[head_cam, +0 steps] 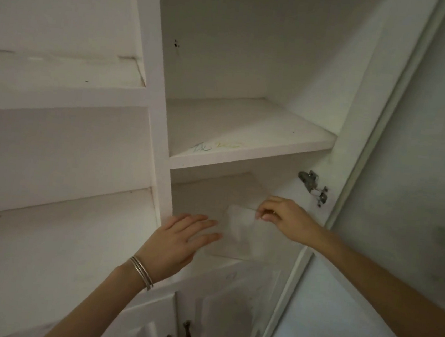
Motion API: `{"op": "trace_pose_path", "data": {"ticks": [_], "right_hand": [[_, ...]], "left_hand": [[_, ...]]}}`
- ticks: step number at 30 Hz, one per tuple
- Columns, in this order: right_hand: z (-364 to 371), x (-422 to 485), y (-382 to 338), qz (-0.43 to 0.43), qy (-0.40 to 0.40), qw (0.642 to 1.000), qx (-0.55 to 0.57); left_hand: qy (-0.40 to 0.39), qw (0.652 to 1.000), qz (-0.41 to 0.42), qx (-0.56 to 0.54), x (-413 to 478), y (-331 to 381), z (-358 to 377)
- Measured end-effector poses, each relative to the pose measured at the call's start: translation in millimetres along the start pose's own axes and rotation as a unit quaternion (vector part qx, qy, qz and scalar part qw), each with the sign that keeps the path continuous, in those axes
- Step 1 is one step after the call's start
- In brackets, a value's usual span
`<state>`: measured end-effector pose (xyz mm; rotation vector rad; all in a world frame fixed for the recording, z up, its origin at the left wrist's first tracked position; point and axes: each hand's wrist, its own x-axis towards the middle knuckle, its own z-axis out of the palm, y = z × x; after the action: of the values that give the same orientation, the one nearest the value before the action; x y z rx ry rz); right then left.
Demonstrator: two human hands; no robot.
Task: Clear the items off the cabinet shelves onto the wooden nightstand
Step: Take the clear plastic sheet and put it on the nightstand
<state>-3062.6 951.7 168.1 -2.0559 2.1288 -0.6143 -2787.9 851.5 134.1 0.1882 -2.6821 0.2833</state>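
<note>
A white cabinet [163, 123] is seen from below, with two shelves visible in its right bay and two in its left bay. The upper right shelf [247, 132] carries only two faint scribbles [215, 147], one bluish and one yellow-green, near its front edge. On the lower right shelf [199, 193], one thin translucent sheet [239, 236], possibly a clear plastic sleeve or bag, is held at its upper corner, pinched between thumb and fingertips of the right hand [282, 218]; its lower edge hangs over the front of the shelf. The left hand [181, 238] is spread flat with fingers extended, grasping nothing, its fingertips just beside or touching the sheet's left edge. Thin silver bangles [141, 272], apparently three, are worn on the left wrist. One metal hinge [313, 186] is fixed to the right cabinet wall beside the open door [406, 187]. Below, two closed lower doors with two dark handles [186, 330] are seen.
</note>
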Motion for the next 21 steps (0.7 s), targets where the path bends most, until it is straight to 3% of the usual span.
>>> {"op": "trace_pose_path", "data": {"ticks": [8,16,21], "right_hand": [[-44,-77,-27,0.085,-0.079,0.982,0.150],[-41,-168,-46,0.207,-0.082,0.955,0.197],[-20,-238,-58,0.300,-0.050,0.938,0.166]], "left_hand": [[0.111,0.984,0.100,-0.092,43,30,-8],[0.245,0.930,0.197,-0.193,66,88,-3],[0.193,0.890,0.300,-0.283,83,140,6]]}}
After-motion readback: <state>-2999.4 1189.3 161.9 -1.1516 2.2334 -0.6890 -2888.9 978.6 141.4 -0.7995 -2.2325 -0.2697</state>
